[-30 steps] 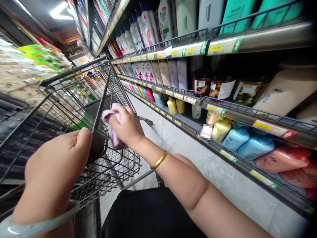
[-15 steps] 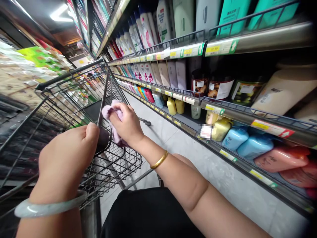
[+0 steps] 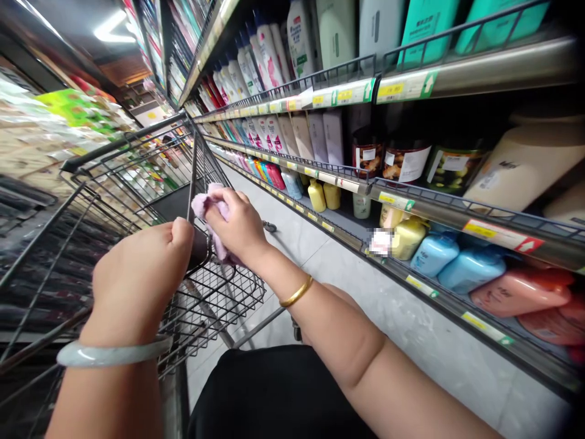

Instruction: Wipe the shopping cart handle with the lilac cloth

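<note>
A dark metal shopping cart (image 3: 128, 139) stands in front of me and to the left, seen tilted. My left hand (image 3: 141, 274) is closed in a fist at its near rail, the thumb lying on top; the fingers curl out of sight around the bar. My right hand (image 3: 240, 225) grips a bunched lilac cloth (image 3: 200, 206) and presses it to the cart's frame just beyond the left fist. Part of the cloth hangs below the right fingers, over the wire mesh.
Shelves with wire guards and price labels (image 3: 423, 285) run along the right, holding shampoo bottles, jars (image 3: 408, 161) and pump bottles (image 3: 434, 253). Grey tiled floor (image 3: 315, 244) lies between cart and shelves. Packaged goods (image 3: 68, 110) hang at the left. My dark-clothed lap (image 3: 274, 390) is below.
My left fist has shifted right and slightly up, closer to the right hand. The right hand and cloth have moved a little to the right along the cart frame.
</note>
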The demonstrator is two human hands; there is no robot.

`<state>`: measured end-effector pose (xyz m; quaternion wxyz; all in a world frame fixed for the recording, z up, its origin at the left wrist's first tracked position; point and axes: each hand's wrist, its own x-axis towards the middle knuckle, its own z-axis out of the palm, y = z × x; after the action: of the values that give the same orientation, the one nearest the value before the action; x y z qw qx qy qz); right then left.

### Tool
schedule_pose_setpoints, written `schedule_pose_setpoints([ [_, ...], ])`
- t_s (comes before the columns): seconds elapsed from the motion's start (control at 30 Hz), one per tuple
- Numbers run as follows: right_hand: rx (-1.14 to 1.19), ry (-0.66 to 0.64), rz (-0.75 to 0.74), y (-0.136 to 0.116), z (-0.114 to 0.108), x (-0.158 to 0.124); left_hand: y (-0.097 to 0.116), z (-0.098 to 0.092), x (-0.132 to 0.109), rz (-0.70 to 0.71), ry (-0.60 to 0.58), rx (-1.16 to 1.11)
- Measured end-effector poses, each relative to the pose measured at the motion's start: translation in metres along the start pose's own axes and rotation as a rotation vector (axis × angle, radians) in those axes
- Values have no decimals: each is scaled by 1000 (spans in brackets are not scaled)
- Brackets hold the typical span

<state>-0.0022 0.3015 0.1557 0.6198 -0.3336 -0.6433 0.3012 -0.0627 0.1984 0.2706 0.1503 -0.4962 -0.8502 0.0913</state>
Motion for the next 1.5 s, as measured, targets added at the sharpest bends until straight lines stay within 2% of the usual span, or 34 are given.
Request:
schedule_pose_setpoints([
  [0.07, -69, -47, 68, 12, 1, -3, 2, -1, 0, 1, 6, -7],
  [0.17, -179, -252, 379, 41, 2, -9, 3, -2, -2, -2, 9, -34],
  [0.23, -177, -297, 467, 47, 2, -9, 4, -2, -2, -2, -1, -38],
  [0.27, -145, -256, 427, 44, 1, -7, 4, -3, -2, 1, -7, -35],
  [0.37, -19, -64, 137, 19, -2, 0, 4, -2, -1, 12, -10, -12],
  [0.43, -1, -26, 2, 8, -3, 2, 4, -2, 0, 18, 0, 3],
  [0.5, -78, -79, 33, 14, -3, -1, 5, -2, 1, 23, -5, 1],
  [0.6, -244, -287, 334, 38, -5, -8, 7, -4, 0, 34, -3, -13],
  [0.67, -274, -353, 444, 45, -6, -9, 8, -5, -1, 54, 2, -11],
  [0.73, -207, -256, 336, 38, -8, -5, 10, -5, -2, 77, 5, -7],
  [0.83, -46, -59, 48, 20, -7, 2, 11, -5, -3, 86, 12, -22],
  [0.9, -34, -52, 21, 21, -5, 1, 11, -5, -4, 77, 21, -35],
  [1.03, -189, -297, 449, 46, -3, -8, 11, -7, -7, 147, 39, -62],
  [1.07, -201, -321, 510, 50, -2, -9, 12, -7, -8, 167, 43, -68],
  [1.13, -156, -247, 456, 47, -3, -7, 12, -8, -9, 192, 44, -77],
  [1.23, 5, -42, 165, 32, -4, 1, 13, -7, -7, 182, 38, -76],
  [1.27, 37, -20, 102, 30, -5, 3, 13, -7, -7, 163, 38, -74],
  [1.3, 34, -44, 100, 31, -6, 2, 13, -6, -6, 150, 41, -74],
  [1.33, 1, -100, 159, 35, -7, 1, 13, -6, -6, 144, 46, -80],
  [1.43, -151, -315, 479, 55, -8, -10, 13, -6, -7, 186, 73, -119],
  [1.5, -183, -362, 571, 63, -7, -13, 13, -7, -9, 213, 83, -133],
])
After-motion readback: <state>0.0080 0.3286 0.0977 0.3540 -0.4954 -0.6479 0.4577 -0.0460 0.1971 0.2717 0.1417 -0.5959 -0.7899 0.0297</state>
